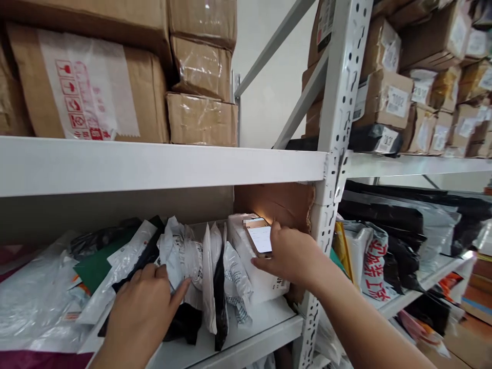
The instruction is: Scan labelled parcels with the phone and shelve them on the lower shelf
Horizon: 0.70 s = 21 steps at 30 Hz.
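Note:
My right hand is closed around a phone with a lit screen, held over a white parcel at the right end of the lower shelf. My left hand rests with fingers spread on white and black mailer bags that stand upright in a row on that shelf; its thumb presses against a crumpled white bag. A green bag lies to the left of my left hand.
A white metal shelf board runs above the bags, loaded with taped cardboard boxes. A perforated upright post stands right of my right hand. Beyond it, more shelves hold labelled boxes and black and white bags.

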Available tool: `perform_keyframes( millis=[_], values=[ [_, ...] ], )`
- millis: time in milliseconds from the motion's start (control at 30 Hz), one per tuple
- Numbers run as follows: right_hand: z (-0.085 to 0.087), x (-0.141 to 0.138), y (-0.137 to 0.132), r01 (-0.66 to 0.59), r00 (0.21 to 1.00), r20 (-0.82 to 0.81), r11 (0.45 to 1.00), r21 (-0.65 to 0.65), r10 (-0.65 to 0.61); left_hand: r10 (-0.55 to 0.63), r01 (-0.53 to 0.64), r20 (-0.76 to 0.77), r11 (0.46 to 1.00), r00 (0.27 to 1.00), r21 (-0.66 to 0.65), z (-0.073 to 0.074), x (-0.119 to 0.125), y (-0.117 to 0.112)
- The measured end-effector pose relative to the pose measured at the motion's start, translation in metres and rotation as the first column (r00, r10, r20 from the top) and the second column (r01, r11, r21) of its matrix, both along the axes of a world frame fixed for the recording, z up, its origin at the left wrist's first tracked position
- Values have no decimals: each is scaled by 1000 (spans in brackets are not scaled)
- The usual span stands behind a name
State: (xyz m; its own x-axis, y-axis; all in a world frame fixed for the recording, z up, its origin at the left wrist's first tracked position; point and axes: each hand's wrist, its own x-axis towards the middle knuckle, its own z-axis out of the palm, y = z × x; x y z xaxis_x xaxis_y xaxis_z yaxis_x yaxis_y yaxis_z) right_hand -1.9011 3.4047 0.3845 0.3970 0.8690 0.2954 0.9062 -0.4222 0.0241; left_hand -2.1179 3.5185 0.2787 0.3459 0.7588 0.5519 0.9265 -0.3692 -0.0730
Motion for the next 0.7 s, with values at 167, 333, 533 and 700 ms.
perform_keyframes(
  millis=[167,333,533,700],
  values=[
    [7,7,7,-39,995,-94,999,-21,37,-100,88,35,964,994,251,-12,15,1],
    [10,9,22,-11,987,-162,1000,-21,7,-119,102,57,965,991,244,-17,29,-9],
    [6,19,22,-81,959,-262,991,109,108,-204,183,88,961,975,208,-22,34,-11],
    [-30,13,-10,-168,853,-363,856,488,375,-198,179,78,962,977,206,-25,32,-13]
  ],
)
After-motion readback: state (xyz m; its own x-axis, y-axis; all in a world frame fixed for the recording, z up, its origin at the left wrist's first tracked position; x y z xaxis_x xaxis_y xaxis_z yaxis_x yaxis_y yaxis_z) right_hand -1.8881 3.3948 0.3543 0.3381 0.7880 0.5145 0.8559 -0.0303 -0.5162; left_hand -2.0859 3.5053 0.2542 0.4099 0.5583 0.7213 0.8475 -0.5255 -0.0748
